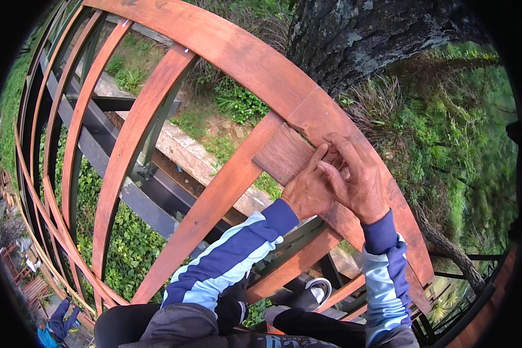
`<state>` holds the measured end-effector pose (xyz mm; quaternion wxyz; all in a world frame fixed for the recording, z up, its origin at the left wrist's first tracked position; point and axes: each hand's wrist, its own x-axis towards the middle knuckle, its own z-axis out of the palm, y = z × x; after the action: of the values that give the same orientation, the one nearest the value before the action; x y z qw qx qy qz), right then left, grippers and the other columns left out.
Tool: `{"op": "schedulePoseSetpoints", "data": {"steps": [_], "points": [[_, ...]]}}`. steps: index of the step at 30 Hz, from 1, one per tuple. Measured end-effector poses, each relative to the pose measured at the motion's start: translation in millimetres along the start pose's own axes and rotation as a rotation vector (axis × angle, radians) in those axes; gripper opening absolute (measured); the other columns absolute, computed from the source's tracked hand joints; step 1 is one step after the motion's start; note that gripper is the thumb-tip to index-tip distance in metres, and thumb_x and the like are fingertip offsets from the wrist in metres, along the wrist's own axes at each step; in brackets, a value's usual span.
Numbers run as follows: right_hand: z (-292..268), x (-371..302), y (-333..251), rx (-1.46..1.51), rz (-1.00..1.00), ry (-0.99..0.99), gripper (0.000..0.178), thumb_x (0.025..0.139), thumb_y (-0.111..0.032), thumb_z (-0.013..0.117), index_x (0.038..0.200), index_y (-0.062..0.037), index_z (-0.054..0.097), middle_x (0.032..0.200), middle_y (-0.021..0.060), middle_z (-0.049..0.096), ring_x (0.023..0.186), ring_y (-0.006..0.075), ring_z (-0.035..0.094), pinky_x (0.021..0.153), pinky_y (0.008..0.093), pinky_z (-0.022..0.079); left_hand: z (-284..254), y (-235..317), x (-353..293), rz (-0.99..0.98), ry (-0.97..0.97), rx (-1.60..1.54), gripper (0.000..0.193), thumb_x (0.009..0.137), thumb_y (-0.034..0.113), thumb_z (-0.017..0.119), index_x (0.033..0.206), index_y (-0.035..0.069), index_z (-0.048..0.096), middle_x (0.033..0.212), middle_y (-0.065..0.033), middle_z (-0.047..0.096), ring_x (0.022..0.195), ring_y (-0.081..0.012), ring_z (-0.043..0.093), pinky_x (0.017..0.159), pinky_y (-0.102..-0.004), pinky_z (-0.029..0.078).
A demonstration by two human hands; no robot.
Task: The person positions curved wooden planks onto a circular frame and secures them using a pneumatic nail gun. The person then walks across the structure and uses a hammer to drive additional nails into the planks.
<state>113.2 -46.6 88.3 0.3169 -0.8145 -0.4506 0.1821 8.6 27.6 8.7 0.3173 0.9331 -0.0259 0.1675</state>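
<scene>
My left hand (311,188) and my right hand (358,180) meet above a short reddish-brown board (285,152). The fingers of both are curled inward, with the tips pressed close together. Whatever they may hold between them is hidden or too small to make out. The short board butts against a wide curved wooden plank (316,110), which runs under and beyond my right hand. Left of the board, a long wooden joist (214,206) slants down toward my lap. A fine pale line crosses the curved plank just above my hands.
More wooden joists (139,133) fan out leftward, with open gaps between them. Below lie dark metal beams (151,203), a concrete ledge (185,145) and green plants. A thick tree trunk (377,37) rises beyond the curved plank. Another person (58,322) is far below at lower left.
</scene>
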Motion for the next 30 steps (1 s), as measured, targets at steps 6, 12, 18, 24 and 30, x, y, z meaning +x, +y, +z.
{"op": "schedulePoseSetpoints", "data": {"steps": [6, 12, 18, 24, 30], "points": [[48, 45, 0, -0.149, -0.095, 0.042, 0.022, 0.073, -0.009, 0.067, 0.093, -0.0048, 0.059, 0.086, 0.0133, 0.062, 0.084, 0.0345, 0.061, 0.071, 0.0425, 0.049, 3, 0, -8, -0.189, -0.173, -0.194, 0.031, 0.084, 0.019, 0.053, 0.11, 0.006, 0.064, 0.11, -0.013, 0.064, 0.106, -0.0256, 0.06, 0.095, -0.0399, 0.045], [51, 50, -2, -0.206, -0.161, 0.09, 0.02, 0.074, -0.009, 0.066, 0.094, -0.0061, 0.06, 0.085, 0.0122, 0.063, 0.084, 0.0324, 0.061, 0.072, 0.0419, 0.049, 16, -2, -9, -0.147, 0.083, -0.252, 0.024, 0.083, 0.017, 0.053, 0.099, 0.008, 0.068, 0.096, -0.0115, 0.068, 0.095, -0.0255, 0.065, 0.088, -0.04, 0.049], [51, 48, 1, -0.202, -0.144, 0.051, 0.023, 0.076, -0.012, 0.066, 0.098, -0.0066, 0.06, 0.091, 0.0118, 0.064, 0.088, 0.0321, 0.062, 0.076, 0.0423, 0.049, 9, 0, -12, -0.251, -0.066, -0.292, 0.026, 0.08, 0.015, 0.055, 0.101, 0.004, 0.068, 0.096, -0.0153, 0.068, 0.099, -0.0289, 0.063, 0.096, -0.0409, 0.045], [10, 4, 27, -0.058, -0.013, 0.228, 0.052, 0.081, -0.029, 0.068, 0.124, -0.0032, 0.053, 0.122, 0.0193, 0.055, 0.116, 0.0378, 0.051, 0.095, 0.0439, 0.043, 0, 1, 3, -0.011, 0.021, 0.132, 0.04, 0.082, 0.018, 0.054, 0.114, -0.004, 0.062, 0.12, -0.0207, 0.06, 0.12, -0.0346, 0.053, 0.109, -0.0457, 0.035], [-25, -102, 41, -0.52, 0.238, -0.378, 0.101, 0.073, -0.058, 0.067, 0.147, -0.0033, 0.024, 0.152, 0.0218, 0.019, 0.141, 0.0438, 0.014, 0.107, 0.0681, 0.008, 4, 4, 5, -0.054, 0.014, 0.181, 0.044, 0.089, 0.021, 0.058, 0.128, 0.002, 0.055, 0.139, -0.0138, 0.049, 0.132, -0.03, 0.043, 0.111, -0.0439, 0.032]]}}
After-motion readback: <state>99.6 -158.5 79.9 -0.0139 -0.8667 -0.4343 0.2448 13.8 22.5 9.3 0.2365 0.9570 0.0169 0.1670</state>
